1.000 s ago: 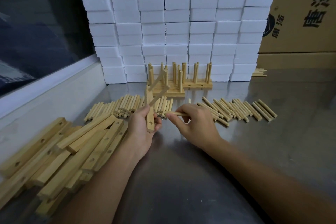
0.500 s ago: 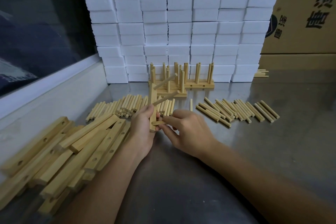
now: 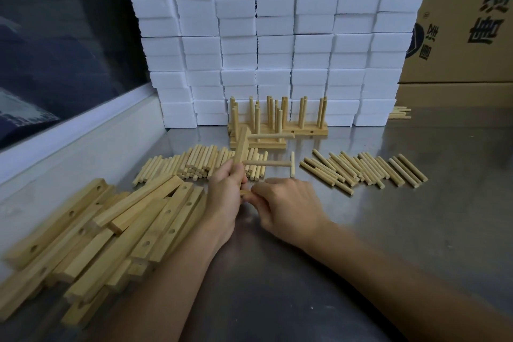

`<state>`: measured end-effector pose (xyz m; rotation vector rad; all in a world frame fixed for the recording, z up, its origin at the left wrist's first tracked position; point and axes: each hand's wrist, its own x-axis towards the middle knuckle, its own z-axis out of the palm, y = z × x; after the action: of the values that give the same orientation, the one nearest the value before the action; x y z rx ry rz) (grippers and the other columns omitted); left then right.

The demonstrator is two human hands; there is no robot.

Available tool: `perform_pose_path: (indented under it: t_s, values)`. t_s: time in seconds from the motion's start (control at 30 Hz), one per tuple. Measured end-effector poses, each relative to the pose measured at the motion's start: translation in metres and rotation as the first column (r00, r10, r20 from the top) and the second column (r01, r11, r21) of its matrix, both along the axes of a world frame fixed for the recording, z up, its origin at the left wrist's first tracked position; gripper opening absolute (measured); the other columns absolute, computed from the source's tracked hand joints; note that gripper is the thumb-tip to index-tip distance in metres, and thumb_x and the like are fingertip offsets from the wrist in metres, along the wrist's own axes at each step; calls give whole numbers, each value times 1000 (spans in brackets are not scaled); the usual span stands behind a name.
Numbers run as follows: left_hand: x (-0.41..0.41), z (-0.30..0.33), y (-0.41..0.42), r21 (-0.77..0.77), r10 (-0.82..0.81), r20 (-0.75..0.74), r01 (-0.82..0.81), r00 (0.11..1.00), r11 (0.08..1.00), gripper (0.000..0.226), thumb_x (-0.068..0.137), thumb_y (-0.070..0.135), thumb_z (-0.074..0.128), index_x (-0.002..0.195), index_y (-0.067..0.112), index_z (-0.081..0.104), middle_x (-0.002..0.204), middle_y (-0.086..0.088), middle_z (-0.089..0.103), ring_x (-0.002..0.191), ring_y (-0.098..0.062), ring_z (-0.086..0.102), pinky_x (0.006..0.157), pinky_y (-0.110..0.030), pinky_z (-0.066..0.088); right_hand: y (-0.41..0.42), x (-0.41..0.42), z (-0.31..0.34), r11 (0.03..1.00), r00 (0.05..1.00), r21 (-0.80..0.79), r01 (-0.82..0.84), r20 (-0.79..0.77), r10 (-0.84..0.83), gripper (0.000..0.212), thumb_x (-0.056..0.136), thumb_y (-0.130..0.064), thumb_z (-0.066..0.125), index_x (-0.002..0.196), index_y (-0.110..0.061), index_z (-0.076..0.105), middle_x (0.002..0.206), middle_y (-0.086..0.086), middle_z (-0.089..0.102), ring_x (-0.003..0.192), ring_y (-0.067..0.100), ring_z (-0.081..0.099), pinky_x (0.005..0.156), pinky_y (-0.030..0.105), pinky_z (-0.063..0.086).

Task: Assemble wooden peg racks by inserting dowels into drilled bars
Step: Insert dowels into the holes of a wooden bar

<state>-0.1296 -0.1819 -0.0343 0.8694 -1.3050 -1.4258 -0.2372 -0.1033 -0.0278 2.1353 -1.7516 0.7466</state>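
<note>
The left hand (image 3: 226,197) grips a bar (image 3: 242,147) held nearly upright above the table (image 3: 416,216), fingers curled round its lower part, which they hide. Two dowels (image 3: 266,163) already stick out of the bar to the right, one above the other. The right hand (image 3: 288,208) pinches a third dowel (image 3: 245,192) at the bar's lower end; only a short stub shows between the two hands, so how far it sits in its hole cannot be told.

Left of the hands lies a heap of bars (image 3: 83,244) with drilled holes, its near end cut off by the frame's edge. Behind the hands a pile of dowels (image 3: 191,164) lies partly hidden by the held bar, and a second spread of dowels (image 3: 366,171) lies to the right, with one stray dowel (image 3: 292,164) between. Further back, finished racks (image 3: 277,125) stand with pegs upright against a wall of white blocks (image 3: 277,36). A cardboard box (image 3: 466,22) is cut off at the right; a few more sticks (image 3: 399,113) lie beside it, too small to make out.
</note>
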Motion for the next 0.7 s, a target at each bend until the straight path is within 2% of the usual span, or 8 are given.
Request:
perform_pose_path:
  t_s: [0.07,0.1,0.17,0.3,0.4,0.53,0.63,0.7]
  values:
    - [-2,-1,-1,-15,-11,40,11,999,1000,26,106,17,42,84,14,56,70,0,38,58,-9,36,46,-18,32,-1,0,-2,998,990,63,15,143,-23,28,100,-38,50,77,-24,59,72,0,62,64,26,56,58,36,44]
    - [-3,-2,-1,-9,-13,53,13,998,1000,21,106,17,41,101,10,61,72,0,39,59,-9,37,48,-18,34,-2,0,-3,993,980,116,14,196,-37,28,99,-38,50,74,-28,56,69,-2,60,65,24,55,61,37,46]
    - [-5,-3,-2,-2,-7,93,7,996,1000,37,106,18,41,135,-5,43,71,2,40,59,-8,40,50,-18,37,-5,-3,-4,979,953,202,-1,296,-60,33,99,-37,52,66,-31,50,63,-8,54,63,19,50,62,36,45]
    - [-5,-4,-2,-43,-2,133,8,991,999,43,106,20,40,137,-9,35,65,5,42,56,-6,44,54,-21,38,-9,-6,0,953,897,303,-10,425,-125,41,101,-42,49,70,-19,65,58,-7,54,64,17,55,63,37,49]
    - [-7,-5,-3,-39,0,116,4,993,999,42,106,20,40,137,-8,36,63,7,43,52,-4,44,49,-18,39,-6,-3,-2,966,934,260,10,342,-102,38,102,-41,45,75,-21,62,68,-2,63,68,22,59,65,40,51]
    - [-7,-5,-4,-17,22,89,-20,996,1000,41,107,19,40,136,-10,36,65,4,40,50,-6,38,42,-14,33,0,3,-8,997,997,22,72,41,-73,33,103,-39,41,78,-20,54,73,0,63,64,27,58,53,36,40]
    - [-6,-6,-4,-19,13,101,-11,995,1000,42,107,18,40,138,-10,35,65,3,38,49,-5,36,41,-14,32,0,4,-8,996,996,15,87,19,-87,31,103,-40,39,76,-24,41,69,1,62,60,30,57,52,33,33]
    - [-6,-4,-2,-37,-2,108,6,994,999,42,106,18,40,137,-10,37,69,-3,47,54,-9,49,48,-17,43,-1,1,-8,992,995,97,77,59,-83,32,104,-44,33,78,-27,39,71,2,62,65,30,57,58,36,39]
